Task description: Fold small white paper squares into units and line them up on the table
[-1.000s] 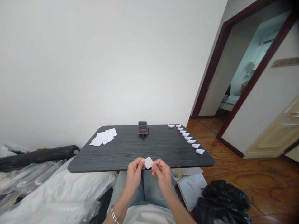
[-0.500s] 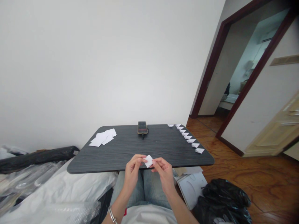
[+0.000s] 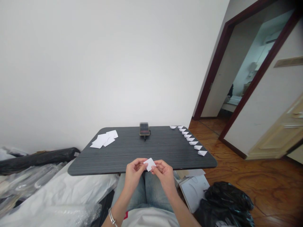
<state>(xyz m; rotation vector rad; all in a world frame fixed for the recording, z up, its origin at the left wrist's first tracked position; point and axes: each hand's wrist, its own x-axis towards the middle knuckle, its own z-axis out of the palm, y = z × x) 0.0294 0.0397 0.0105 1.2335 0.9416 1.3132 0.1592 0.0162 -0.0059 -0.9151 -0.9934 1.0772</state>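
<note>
A small folded piece of white paper (image 3: 150,164) is held diamond-wise over the table's near edge. My left hand (image 3: 135,170) pinches its left side between thumb and fingers. On its right side, my right hand (image 3: 163,171) grips it the same way, thumb in front. The fingertips behind the paper are partly hidden. Several folded white paper shapes (image 3: 192,143) stand in a row along the table's right edge. Loose white paper sheets (image 3: 101,140) lie overlapping at the left of the table.
A phone-like device (image 3: 144,129) on a stand with a cable sits at the back middle of the dark table (image 3: 132,151). Black plastic bags (image 3: 224,201) and a white paper bag (image 3: 193,192) are on the floor at right. Plastic-wrapped bundles (image 3: 30,179) lie at left.
Both hands have shifted their hold on the paper slightly, and it is turned a little. My right thumb now lies lower on its front. The things on the table have not moved.
</note>
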